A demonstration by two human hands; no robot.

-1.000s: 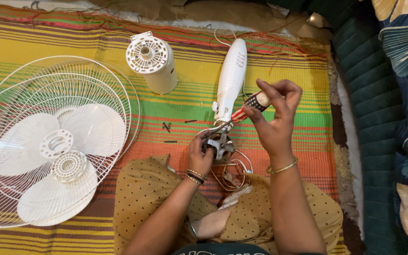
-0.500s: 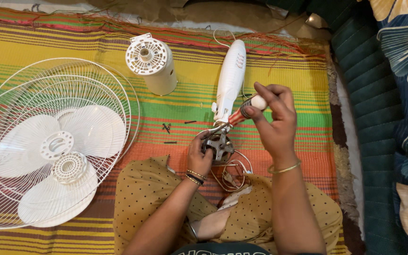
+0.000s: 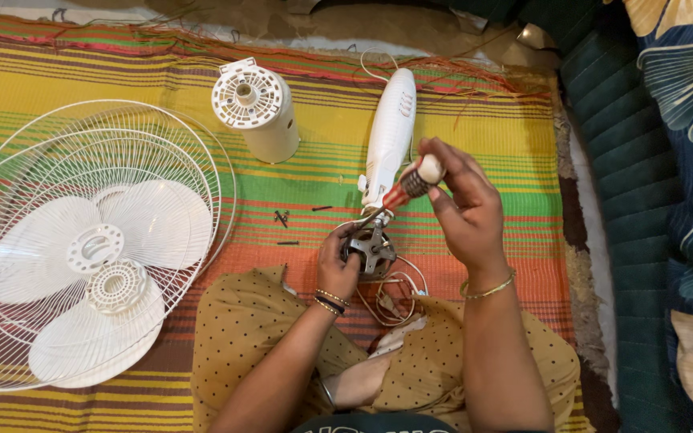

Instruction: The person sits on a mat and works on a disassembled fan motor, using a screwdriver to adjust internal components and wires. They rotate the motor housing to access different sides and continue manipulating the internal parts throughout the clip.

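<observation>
Head view: we look down at a striped mat [image 3: 475, 128] where a table fan lies in pieces before a seated person.
Left hand [image 3: 337, 269]: we see it closed around the side of the fan motor [image 3: 370, 250], steadying it just above the lap.
Right hand [image 3: 463, 200]: its fingers are pinched together on the screwdriver [image 3: 404, 188], gripping the handle near its pale cap; the tip slants down to the motor.
Motor, place: it sits at the lower end of the white fan stem [image 3: 391, 136], with thin wires [image 3: 395, 301] looping beneath it.
Motor, handling: we judge it dense and heavy for its size, rigid metal, with edges that could bite; the outer frame is the place to hold, not the wires, which look thin and easy to tear.
Screwdriver, handling: light and stiff; we judge the ribbed handle gives a sure grip.
Loose screws [image 3: 282, 218]: small, dark, lying on the mat left of the motor, easy to lose.
Surroundings: a white motor cover [image 3: 257, 108] stands upright further off; the wire guard [image 3: 90, 240] with blades [image 3: 98, 265] lies well apart at left.
</observation>
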